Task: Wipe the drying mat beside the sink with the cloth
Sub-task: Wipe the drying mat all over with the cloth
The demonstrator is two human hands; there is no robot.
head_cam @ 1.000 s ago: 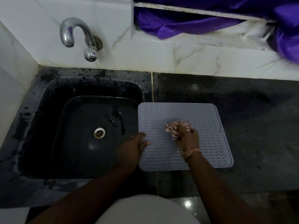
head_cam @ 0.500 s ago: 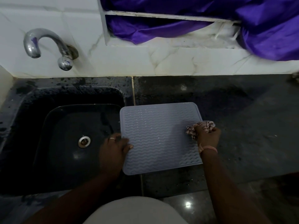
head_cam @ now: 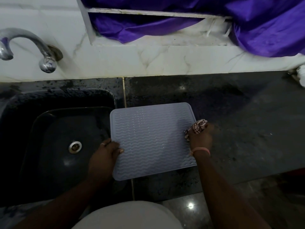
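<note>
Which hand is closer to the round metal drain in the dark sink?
Left. The left hand holds the grey drying mat's sink-side edge, near the drain; the right hand grips the cloth at the far edge.

- Table [head_cam: 239, 123]: dark speckled stone, wet-looking patches, pale seam running front to back.
- Sink [head_cam: 49, 129]: black basin set into table's left part, metal drain at its bottom.
- Drying mat [head_cam: 148, 139]: grey, wavy-ribbed, flat on table, left edge overhanging sink rim.
- Cloth [head_cam: 198, 126]: patterned, bunched at mat's right edge.
- Whitish object at far right, against wall; unidentifiable.
</note>
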